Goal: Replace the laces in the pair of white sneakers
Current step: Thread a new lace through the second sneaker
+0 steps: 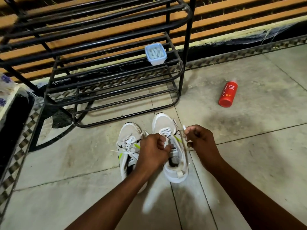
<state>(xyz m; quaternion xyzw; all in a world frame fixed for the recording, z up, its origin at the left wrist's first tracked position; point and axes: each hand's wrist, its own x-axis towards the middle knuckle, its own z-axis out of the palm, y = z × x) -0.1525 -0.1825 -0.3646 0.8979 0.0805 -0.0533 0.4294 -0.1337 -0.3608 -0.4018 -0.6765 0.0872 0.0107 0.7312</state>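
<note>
early days, by the look of it: both sneakers sit side by side on the floor (249,155) in front of the rack (116,90). the left sneaker (127,146) is laced and tied, untouched. the right sneaker (167,130) has lace (166,132) crossing only its front eyelets, the tongue area near the collar bare. the left hand (153,151) pinches lace over the tongue; the right hand (201,143) pinches a lace end (184,130) drawn out sideways. blur hides whether this is old lace leaving or new lace entering, probably unlacing. nearly all the work looks left, and a tub (155,53) on the rack may hold spare laces
</note>
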